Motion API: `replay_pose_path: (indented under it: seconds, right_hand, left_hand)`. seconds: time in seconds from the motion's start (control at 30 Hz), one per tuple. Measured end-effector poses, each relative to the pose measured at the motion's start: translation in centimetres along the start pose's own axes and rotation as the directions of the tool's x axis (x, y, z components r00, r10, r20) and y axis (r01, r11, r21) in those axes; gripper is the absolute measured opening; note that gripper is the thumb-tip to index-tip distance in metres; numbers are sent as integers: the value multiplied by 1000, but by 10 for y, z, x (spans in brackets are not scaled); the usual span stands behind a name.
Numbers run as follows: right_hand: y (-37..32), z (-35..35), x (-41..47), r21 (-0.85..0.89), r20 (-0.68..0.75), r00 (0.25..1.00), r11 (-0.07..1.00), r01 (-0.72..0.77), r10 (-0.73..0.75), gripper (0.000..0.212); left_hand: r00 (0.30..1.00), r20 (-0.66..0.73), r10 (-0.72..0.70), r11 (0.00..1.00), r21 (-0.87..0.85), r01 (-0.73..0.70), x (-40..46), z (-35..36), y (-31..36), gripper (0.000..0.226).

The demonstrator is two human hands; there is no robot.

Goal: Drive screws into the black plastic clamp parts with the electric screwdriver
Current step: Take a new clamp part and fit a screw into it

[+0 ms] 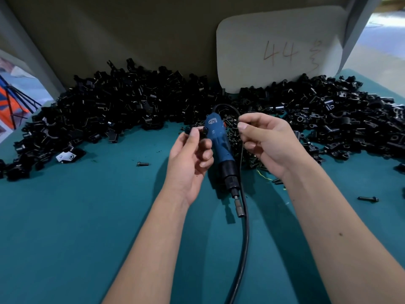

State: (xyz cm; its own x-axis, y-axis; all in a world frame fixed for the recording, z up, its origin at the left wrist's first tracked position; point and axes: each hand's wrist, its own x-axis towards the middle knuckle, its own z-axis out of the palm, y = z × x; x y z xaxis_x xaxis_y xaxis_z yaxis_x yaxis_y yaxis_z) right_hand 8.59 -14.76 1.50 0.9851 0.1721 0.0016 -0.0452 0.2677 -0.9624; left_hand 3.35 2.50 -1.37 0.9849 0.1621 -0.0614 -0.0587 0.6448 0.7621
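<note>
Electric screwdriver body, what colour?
Blue housing on the electric screwdriver, with a black collar toward the bit end. Head view shows it lying on the teal table.

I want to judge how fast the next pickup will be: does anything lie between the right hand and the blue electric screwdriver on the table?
Nothing visible does. The blue electric screwdriver lies on the teal table mat between both hands, uncovered beside the right hand. That hand pinches something small, so it isn't free. The left hand holds a small black clamp part.
</note>
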Motion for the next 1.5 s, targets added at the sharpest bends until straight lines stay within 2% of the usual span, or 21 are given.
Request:
replay_pose_path:
  seconds: [0.07, 0.13, 0.23, 0.37, 0.47, 0.57, 0.67, 0.8, 0.93, 1.03, 1.13, 1.3, 1.4, 1.43, 1.47, 1.5]
  right_hand:
    - [0, 1, 0, -61, -6, 998, 997, 55, -55, 19]
    - [1, 2, -1, -58, 3, 997, 995, 81, -81, 30]
    - [2, 4, -1, -91, 60, 992, 989, 119, -114, 25]
    - [4, 9, -2, -143, 167, 968, 967, 212, -187, 24]
    - [8, 14, -4, -194, 186, 962, 952, 236, -201, 26]
    - [9, 14, -4, -220, 177, 965, 948, 230, -194, 27]
    - [6, 10, -4, -235, 228, 956, 943, 236, -183, 30]
    - [0, 3, -6, -259, 289, 942, 934, 246, -168, 36]
    - [-9, -7, -6, -322, 351, 923, 905, 277, -158, 35]
    - [-15, -13, -6, -350, 390, 908, 888, 299, -152, 35]
    - [-17, -15, -5, -407, 374, 913, 855, 321, -165, 40]
    - [-19, -16, -9, -431, 391, 905, 836, 341, -167, 39]
    - [-21, -19, -9, -427, 374, 915, 847, 315, -152, 40]
    - [-22, -22, -8, -487, 348, 926, 816, 313, -148, 36]
    - [-23, -26, -7, -614, 333, 934, 721, 320, -131, 27]
    - [-23, -30, -5, -768, 329, 941, 556, 318, -84, 18]
  left_hand:
    - [995, -47, 87, 992, 96, -82, 1, 1, -4, 11]
    - [971, -57, 233, 938, 278, -209, 3, 1, -7, 14]
    - [949, 10, 315, 862, 415, -290, 3, 1, -9, 31]
    - [974, 32, 224, 924, 311, -223, -2, 9, -10, 24]
    - [984, 64, 167, 962, 208, -177, -4, 13, -13, 21]
    - [982, 80, 170, 964, 196, -183, -5, 12, -13, 17]
    - [977, 61, 206, 964, 162, -213, -7, 12, -11, 14]
    - [975, 81, 205, 949, 227, -219, -7, 8, -4, 30]
    - [984, 130, 122, 980, 144, -141, -6, 8, -2, 35]
    - [982, 154, 109, 986, 109, -127, -8, 10, -5, 27]
    - [978, 172, 116, 979, 144, -142, -9, 11, -5, 17]
    - [984, 161, 77, 979, 172, -105, -9, 11, -4, 15]
    - [986, 128, 105, 978, 168, -126, -8, 12, -3, 12]
    - [989, 92, 111, 981, 151, -125, -8, 11, -2, 11]
    - [992, 49, 112, 984, 133, -118, -7, 11, -2, 13]
    - [994, 9, 112, 986, 120, -112, -6, 10, -1, 15]
